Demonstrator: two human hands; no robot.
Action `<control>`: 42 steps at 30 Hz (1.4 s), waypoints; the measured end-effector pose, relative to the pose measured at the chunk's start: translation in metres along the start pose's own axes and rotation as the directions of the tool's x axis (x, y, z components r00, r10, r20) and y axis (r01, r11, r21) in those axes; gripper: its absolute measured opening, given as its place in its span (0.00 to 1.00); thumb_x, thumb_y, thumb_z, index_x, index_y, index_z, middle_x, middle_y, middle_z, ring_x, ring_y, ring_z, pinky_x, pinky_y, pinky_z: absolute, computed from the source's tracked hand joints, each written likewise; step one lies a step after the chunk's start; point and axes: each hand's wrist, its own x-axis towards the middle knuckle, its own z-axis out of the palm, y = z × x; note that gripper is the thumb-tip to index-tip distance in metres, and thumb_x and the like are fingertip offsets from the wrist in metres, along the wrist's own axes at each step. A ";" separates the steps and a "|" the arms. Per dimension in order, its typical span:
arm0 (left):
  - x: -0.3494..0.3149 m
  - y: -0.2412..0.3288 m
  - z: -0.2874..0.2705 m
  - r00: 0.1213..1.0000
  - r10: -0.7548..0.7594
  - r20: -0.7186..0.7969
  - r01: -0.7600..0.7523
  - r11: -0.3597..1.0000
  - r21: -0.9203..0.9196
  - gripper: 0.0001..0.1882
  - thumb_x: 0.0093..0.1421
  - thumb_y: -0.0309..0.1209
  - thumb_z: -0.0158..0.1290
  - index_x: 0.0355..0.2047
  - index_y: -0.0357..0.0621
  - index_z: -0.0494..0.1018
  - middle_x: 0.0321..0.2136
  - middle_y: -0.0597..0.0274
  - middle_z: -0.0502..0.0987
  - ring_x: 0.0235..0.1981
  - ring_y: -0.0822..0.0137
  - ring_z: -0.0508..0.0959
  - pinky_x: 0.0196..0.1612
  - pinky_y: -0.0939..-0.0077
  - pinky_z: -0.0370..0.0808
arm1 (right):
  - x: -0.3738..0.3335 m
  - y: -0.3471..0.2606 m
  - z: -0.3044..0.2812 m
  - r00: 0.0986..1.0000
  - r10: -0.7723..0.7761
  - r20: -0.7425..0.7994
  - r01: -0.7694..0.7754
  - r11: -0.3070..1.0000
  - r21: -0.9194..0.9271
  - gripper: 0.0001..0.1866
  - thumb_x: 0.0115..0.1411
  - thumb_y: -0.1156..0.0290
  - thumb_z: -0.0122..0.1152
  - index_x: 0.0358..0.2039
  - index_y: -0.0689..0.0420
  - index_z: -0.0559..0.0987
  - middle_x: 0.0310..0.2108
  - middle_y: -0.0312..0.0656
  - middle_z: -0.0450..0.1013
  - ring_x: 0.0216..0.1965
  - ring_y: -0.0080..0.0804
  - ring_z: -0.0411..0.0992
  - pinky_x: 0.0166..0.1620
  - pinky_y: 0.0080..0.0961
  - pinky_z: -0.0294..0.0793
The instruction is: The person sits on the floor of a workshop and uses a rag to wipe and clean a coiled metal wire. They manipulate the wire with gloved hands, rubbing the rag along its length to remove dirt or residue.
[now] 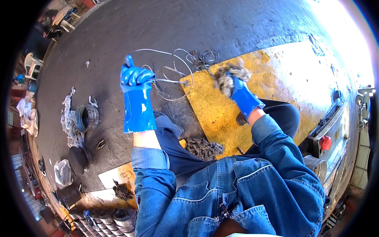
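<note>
My left hand [137, 76], in a long blue rubber glove, is closed around a steel wire rope [167, 81]. The rope leaves the fist toward the right and runs into loose loops on the dark floor by the yellow sheet's corner. My right hand [241, 93], gloved the same way, grips a wad of grey-brown fibrous rag waste [233, 74] above the yellow sheet [272, 79]; the wad is a little blurred and hides most of the fingers. Between my legs lies another dark fibrous clump [203, 147].
At left are a ringed cylindrical part [87, 117], ragged grey fibre [71, 122], a black round part [78, 160] and a plastic bag [63, 172]. Several stacked metal cylinders [124, 219] stand lower left. A metal box with a red knob [325, 143] is at right.
</note>
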 end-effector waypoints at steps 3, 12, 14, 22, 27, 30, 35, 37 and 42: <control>0.000 -0.001 0.000 1.000 -0.013 0.004 0.013 1.000 0.011 0.23 0.72 0.36 0.36 0.42 0.40 0.82 0.09 0.80 0.71 0.07 0.79 0.61 0.18 0.79 0.59 | -0.007 -0.017 -0.030 0.998 0.035 -0.052 -0.030 0.996 0.083 0.09 0.68 0.64 0.53 0.41 0.56 0.76 0.36 0.45 0.77 0.29 0.38 0.75 0.35 0.36 0.80; 0.004 0.008 0.010 0.999 0.015 0.047 -0.017 0.998 0.060 0.22 0.70 0.34 0.37 0.40 0.38 0.82 0.07 0.82 0.68 0.06 0.81 0.59 0.16 0.80 0.58 | -0.038 -0.004 0.027 0.958 0.085 0.273 0.273 0.011 -0.962 0.12 0.61 0.67 0.62 0.45 0.54 0.80 0.38 0.42 0.80 0.40 0.30 0.79 0.42 0.31 0.80; -0.004 0.013 0.017 0.996 0.040 0.081 -0.044 0.998 0.054 0.22 0.69 0.34 0.37 0.39 0.37 0.82 0.06 0.82 0.68 0.05 0.82 0.58 0.16 0.82 0.57 | -0.030 -0.028 -0.001 0.991 0.063 0.116 0.111 0.079 -0.991 0.14 0.60 0.67 0.61 0.46 0.54 0.80 0.36 0.41 0.80 0.37 0.29 0.78 0.38 0.29 0.78; -0.012 0.015 0.027 0.991 0.126 -0.038 -0.126 0.992 0.000 0.24 0.71 0.36 0.36 0.42 0.38 0.82 0.06 0.80 0.69 0.04 0.80 0.57 0.12 0.82 0.56 | 0.024 -0.059 -0.034 0.972 -0.179 0.154 0.157 0.004 -0.988 0.21 0.56 0.72 0.65 0.52 0.52 0.79 0.41 0.37 0.80 0.40 0.30 0.77 0.45 0.31 0.79; -0.009 0.017 0.022 0.992 0.010 0.127 -0.020 0.997 0.076 0.26 0.72 0.38 0.33 0.45 0.38 0.82 0.08 0.79 0.72 0.05 0.80 0.59 0.16 0.80 0.62 | 0.016 0.009 0.085 0.872 0.233 0.431 0.298 0.445 -0.844 0.32 0.46 0.65 0.76 0.53 0.53 0.77 0.42 0.39 0.80 0.41 0.28 0.77 0.49 0.31 0.79; 0.011 0.003 0.022 0.967 -0.107 0.233 0.092 0.993 0.077 0.27 0.72 0.38 0.32 0.48 0.38 0.81 0.08 0.79 0.72 0.06 0.79 0.59 0.20 0.78 0.66 | 0.052 0.057 0.073 0.712 0.171 0.681 0.653 0.196 -0.732 0.31 0.46 0.63 0.77 0.51 0.53 0.77 0.43 0.43 0.81 0.42 0.36 0.79 0.49 0.35 0.79; 0.020 -0.012 0.022 0.923 -0.150 0.355 0.121 0.987 0.101 0.29 0.72 0.38 0.29 0.53 0.33 0.76 0.09 0.76 0.75 0.08 0.76 0.65 0.24 0.77 0.71 | 0.056 0.101 0.108 0.557 0.480 0.678 0.830 -0.281 -0.482 0.23 0.46 0.62 0.76 0.44 0.50 0.82 0.43 0.50 0.80 0.45 0.55 0.77 0.47 0.42 0.79; 0.019 -0.009 0.021 0.919 -0.136 0.370 0.109 0.990 0.093 0.28 0.72 0.37 0.30 0.54 0.33 0.75 0.08 0.78 0.73 0.07 0.78 0.62 0.23 0.79 0.68 | 0.049 0.114 0.115 0.590 0.507 0.629 0.797 -0.240 -0.554 0.21 0.47 0.59 0.73 0.43 0.50 0.83 0.41 0.49 0.80 0.45 0.55 0.77 0.46 0.43 0.79; 0.009 -0.003 0.023 0.919 -0.082 0.386 0.027 0.989 0.145 0.26 0.73 0.36 0.30 0.56 0.34 0.74 0.07 0.80 0.70 0.06 0.82 0.58 0.20 0.81 0.64 | 0.054 0.147 0.112 0.667 0.562 0.488 0.738 -0.413 -0.533 0.17 0.48 0.58 0.70 0.38 0.50 0.85 0.38 0.48 0.81 0.42 0.54 0.78 0.44 0.45 0.79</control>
